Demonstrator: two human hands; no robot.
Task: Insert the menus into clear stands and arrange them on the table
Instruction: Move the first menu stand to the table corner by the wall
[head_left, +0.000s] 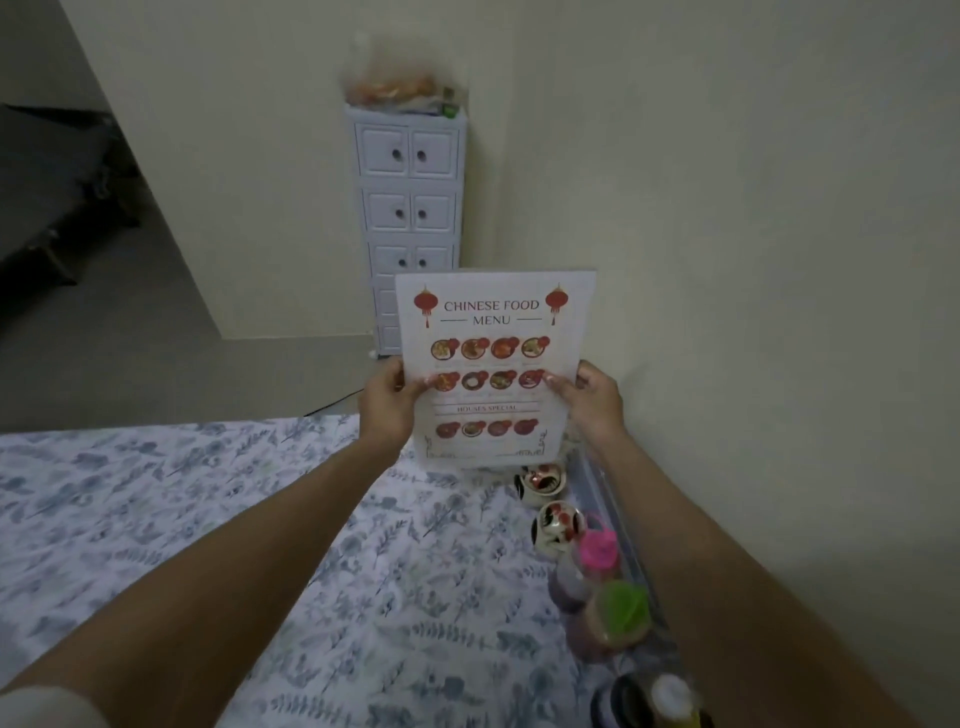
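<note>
Cream walls meet in a corner behind the table (156, 519), which wears a blue-leaf cloth, and a white drawer tower (409, 208) stands in that corner. Take the menu (493, 332) as the landmark: it is held upright above the far edge of the table, its top overlapping the lower drawers of the tower behind it.

Both hands grasp it. The left hand (387, 410) pinches the menu's left edge about midway down, thumb on the printed face; the right hand (597, 402) does the same on the right edge. Just below the menu sit two painted jars (543, 480), and nearer the person a row of bottles (597, 551) runs along the wall.

Whether a clear stand already surrounds the sheet I cannot tell (a faint glassy edge shows below its right corner, nothing firmer). If the sheet is still bare, I would judge the step goes best by keeping it taut and square between the two pinches, meeting the slot with the bottom edge level, and sliding both sides down together so no corner buckles. Lowering it calls for care over the jars underneath.
</note>
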